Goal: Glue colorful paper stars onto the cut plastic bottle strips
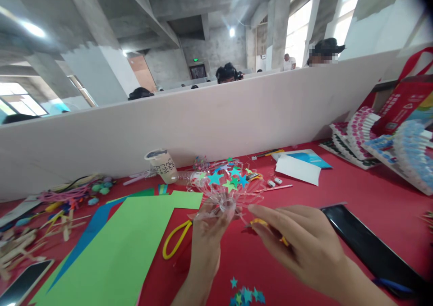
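Note:
My left hand (210, 225) is closed around the neck of a clear plastic bottle piece (227, 203), its cut strips fanned out away from me. Green and blue paper stars (233, 182) sit on the strips. A small yellow craft knife (260, 223) is in my right hand (301, 238), its tip pointing left, close to the plastic but apart from it. My fingers hide most of its handle. Beside my left wrist lies a yellow loop handle (176, 240), perhaps of scissors. Loose small stars (246, 296) are piled near the front edge.
Green paper sheets (111, 247) cover the left side, with a phone (25, 281) and craft sticks (20, 243) beyond. A paper cup (161, 165) stands by the white partition (203, 121). To the right lie a white card (299, 168), a black case (368, 247) and beaded fans (402, 148).

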Demonstrator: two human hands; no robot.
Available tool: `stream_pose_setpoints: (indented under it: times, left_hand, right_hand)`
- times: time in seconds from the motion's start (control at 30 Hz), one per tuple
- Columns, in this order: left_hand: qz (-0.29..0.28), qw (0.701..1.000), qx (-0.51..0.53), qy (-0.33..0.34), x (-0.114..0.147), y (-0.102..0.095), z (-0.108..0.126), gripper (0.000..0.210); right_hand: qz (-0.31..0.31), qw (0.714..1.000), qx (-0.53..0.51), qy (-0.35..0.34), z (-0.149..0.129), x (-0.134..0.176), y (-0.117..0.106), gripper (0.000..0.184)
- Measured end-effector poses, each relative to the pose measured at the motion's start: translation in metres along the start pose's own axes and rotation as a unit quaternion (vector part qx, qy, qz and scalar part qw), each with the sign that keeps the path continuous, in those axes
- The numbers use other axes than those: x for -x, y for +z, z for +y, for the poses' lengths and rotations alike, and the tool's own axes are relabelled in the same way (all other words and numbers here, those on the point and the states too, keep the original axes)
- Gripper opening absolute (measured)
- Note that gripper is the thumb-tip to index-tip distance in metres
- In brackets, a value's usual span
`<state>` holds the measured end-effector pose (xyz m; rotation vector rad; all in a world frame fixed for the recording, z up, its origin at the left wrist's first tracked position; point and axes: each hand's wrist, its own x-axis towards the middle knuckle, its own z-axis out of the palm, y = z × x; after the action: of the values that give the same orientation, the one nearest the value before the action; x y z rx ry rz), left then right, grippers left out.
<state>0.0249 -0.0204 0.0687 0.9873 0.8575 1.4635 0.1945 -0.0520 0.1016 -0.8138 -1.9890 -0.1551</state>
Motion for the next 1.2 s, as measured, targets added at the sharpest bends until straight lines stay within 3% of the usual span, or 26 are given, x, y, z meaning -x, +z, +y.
stream_pose_setpoints:
  times: [0.23,0.47,0.63,0.93,1.2]
  left_hand:
    - [0.022,1.000,0.013,0.002,0.000,0.001,0.001,0.016]
    - [-0.026,0.999,-0.029,-0.001,0.002,-0.002,0.000,0.018]
    - [0.014,0.997,-0.073,-0.005,0.001,0.004,0.003,0.016]
    - [0.000,0.999,-0.048,0.000,0.002,0.004,0.004,0.017]
    - [0.010,0.999,-0.042,0.004,0.002,0.006,0.006,0.018]
  right_hand:
    - [-0.004,1.000,-0.004,-0.005,0.001,0.001,0.002,0.030]
    - [0.012,1.000,-0.006,-0.013,-0.002,0.000,-0.005,0.024]
    - [0.032,0.999,0.035,-0.021,-0.004,-0.002,-0.013,0.012]
    - [0.013,1.000,0.003,-0.004,0.001,-0.003,-0.009,0.033]
    - [0.042,0.999,0.001,0.006,-0.004,-0.005,-0.013,0.024]
